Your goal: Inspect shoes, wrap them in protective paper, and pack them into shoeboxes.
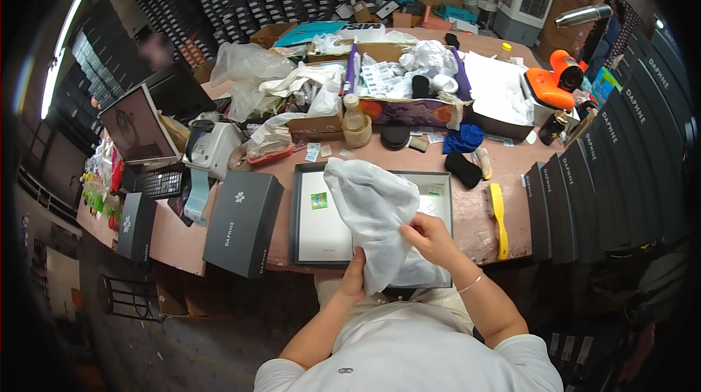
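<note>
Cluttered and pinkish, the worktable (475, 227) fills the middle of the frame, with stacks of dark boxes rising along the upper edge and down the right side. At lower centre an open dark shoe box (303, 246) lies flat on the table, pale inside. Over it, both hands hold a white fabric dust bag (372, 209), which stands up from the box toward the centre of the frame.

Low down, the left hand (354, 281) is closed around the bag's lower edge. Just right of it, the right hand (431, 237) pinches the cloth with curled fingers at the bag's side (a thin bracelet shows on that wrist).

A closed dark lid (243, 222) rests left of the box. A yellow brush (499, 217) lies to the right, with a black sock-like bundle (463, 169) just above it.

Judging from the grip, the bag handles best if one hand keeps the lower edge firmly anchored while the other works the cloth smooth. It should stay over the open box so it settles flat inside without bunching.
</note>
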Motion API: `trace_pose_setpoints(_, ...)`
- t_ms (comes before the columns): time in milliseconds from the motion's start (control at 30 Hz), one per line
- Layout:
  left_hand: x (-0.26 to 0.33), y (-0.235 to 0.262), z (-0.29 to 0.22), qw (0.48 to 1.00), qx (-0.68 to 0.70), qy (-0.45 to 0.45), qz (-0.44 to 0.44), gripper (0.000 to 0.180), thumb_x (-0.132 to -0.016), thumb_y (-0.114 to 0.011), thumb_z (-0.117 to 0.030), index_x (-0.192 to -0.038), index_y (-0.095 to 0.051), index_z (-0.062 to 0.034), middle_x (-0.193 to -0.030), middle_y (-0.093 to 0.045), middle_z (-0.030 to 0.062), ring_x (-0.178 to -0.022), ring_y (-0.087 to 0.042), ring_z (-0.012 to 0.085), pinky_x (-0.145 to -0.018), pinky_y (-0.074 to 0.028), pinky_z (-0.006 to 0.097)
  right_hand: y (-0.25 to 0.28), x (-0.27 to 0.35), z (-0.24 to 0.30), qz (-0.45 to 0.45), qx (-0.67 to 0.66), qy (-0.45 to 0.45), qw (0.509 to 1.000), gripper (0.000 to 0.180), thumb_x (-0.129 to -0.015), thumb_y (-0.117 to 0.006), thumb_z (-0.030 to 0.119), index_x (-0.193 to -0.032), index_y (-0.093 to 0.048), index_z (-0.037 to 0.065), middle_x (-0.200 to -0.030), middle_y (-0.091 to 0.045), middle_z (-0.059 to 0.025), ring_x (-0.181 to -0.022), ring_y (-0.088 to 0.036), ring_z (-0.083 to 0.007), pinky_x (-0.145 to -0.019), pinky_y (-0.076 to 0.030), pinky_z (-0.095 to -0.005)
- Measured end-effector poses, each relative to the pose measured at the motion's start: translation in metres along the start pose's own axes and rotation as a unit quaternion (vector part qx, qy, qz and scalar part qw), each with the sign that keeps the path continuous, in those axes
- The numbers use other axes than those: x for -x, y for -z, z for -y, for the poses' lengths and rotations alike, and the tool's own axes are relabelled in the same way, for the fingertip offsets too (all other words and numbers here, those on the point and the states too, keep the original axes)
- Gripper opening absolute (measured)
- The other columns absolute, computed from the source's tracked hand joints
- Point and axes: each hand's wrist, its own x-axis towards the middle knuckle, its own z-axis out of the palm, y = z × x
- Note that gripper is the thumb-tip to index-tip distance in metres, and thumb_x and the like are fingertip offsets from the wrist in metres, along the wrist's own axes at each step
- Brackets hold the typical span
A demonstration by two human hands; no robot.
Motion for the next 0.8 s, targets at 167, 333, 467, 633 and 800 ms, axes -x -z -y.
trace_pose_setpoints(167,-0.021,0.080,0.013,0.961,-0.242,-0.129,0.050,0.066,-0.093,-0.050,-0.046,-0.143,-0.032,-0.0074,-0.140,-0.043,0.0092,-0.124,-0.048,0.0206,-0.102,-0.040,0.035,-0.051,0.064,0.007,0.264,0.255,0.260,0.893,0.014,-0.075,-0.066,0.016,-0.080,-0.058,0.005,-0.077,-0.057,-0.0114,-0.072,-0.061,-0.0292,-0.062,-0.049,-0.0407)
trace_pose_setpoints(333,0.006,0.025,-0.061,0.953,-0.243,-0.173,0.058,0.049,-0.097,-0.051,-0.026,-0.139,-0.039,-0.0041,-0.133,-0.049,0.0095,-0.119,-0.050,0.0192,-0.099,-0.041,0.034,0.024,0.026,0.033,0.132,0.212,-0.019,0.968,0.035,-0.082,-0.070,0.023,-0.107,-0.059,0.001,-0.100,-0.064,-0.0142,-0.090,-0.063,-0.0306,-0.075,-0.051,-0.0359)
trace_pose_setpoints(467,0.001,0.005,-0.090,0.861,-0.503,-0.069,0.013,0.041,-0.098,-0.048,-0.034,-0.116,-0.060,0.0006,-0.103,-0.065,0.0073,-0.096,-0.058,0.0160,-0.086,-0.047,0.030,0.050,-0.022,0.077,0.101,0.040,0.182,0.977,0.075,-0.075,-0.079,0.031,-0.136,-0.044,0.008,-0.102,-0.065,-0.0134,-0.097,-0.061,-0.0221,-0.087,-0.046,-0.0313)
trace_pose_setpoints(633,0.000,0.040,-0.115,0.765,-0.629,-0.059,-0.126,0.045,-0.099,-0.047,-0.036,-0.087,-0.064,0.0042,-0.076,-0.057,0.0019,-0.070,-0.048,0.0111,-0.066,-0.045,0.030,0.079,-0.029,0.032,-0.014,-0.031,0.043,0.999,0.035,-0.072,-0.078,0.015,-0.100,-0.062,0.001,-0.089,-0.064,-0.0030,-0.082,-0.057,-0.0081,-0.075,-0.048,-0.0252)
trace_pose_setpoints(800,-0.011,0.108,-0.169,0.633,-0.566,-0.390,-0.356,0.039,-0.101,-0.042,-0.029,-0.095,-0.061,0.0055,-0.085,-0.065,0.0130,-0.071,-0.064,0.0194,-0.063,-0.050,0.033,0.098,0.006,0.001,-0.184,-0.105,-0.012,0.977,0.038,-0.077,-0.072,0.000,-0.109,-0.052,0.002,-0.100,-0.061,-0.0035,-0.086,-0.058,-0.0075,-0.078,-0.049,-0.0227)
